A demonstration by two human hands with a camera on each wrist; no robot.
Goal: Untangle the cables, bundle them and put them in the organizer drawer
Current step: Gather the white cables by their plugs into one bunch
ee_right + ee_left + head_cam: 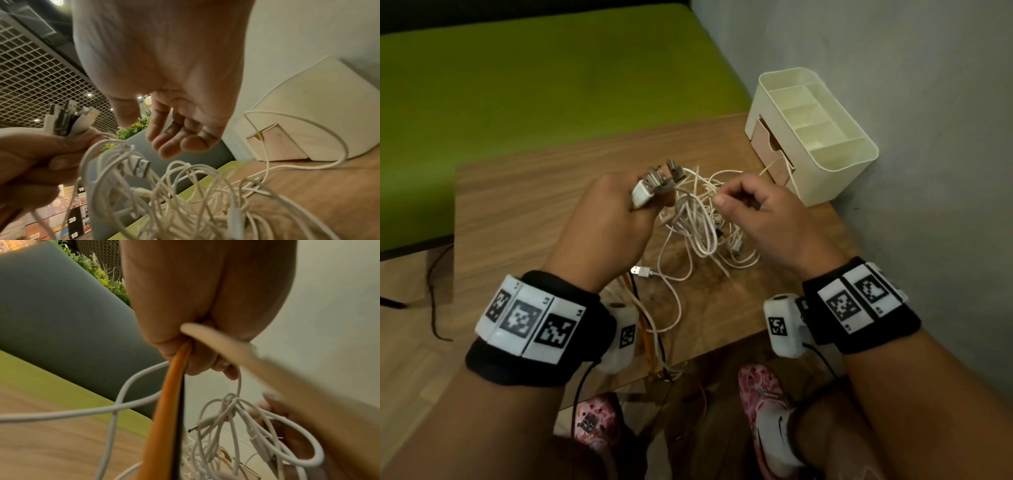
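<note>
Gripping a fistful of plugs (657, 185) above the cable tangle (698, 226) on the worktop (524, 205), the left hand (606, 219) also clamps an orange cable (164, 410), clear only from its wrist, while the right hand (760, 219) hangs loosely curled, empty in its wrist view, near the organizer (822, 137).

Wood-grain table (544, 212) shoved into a corner w/ plain grey wall (928, 102) on the right, lime green bench seat (534, 78) behind, light wood floor (410, 342), dim-ish lighting.

White cables (698, 219) tangled on table – organizer (811, 133) beside.
</note>
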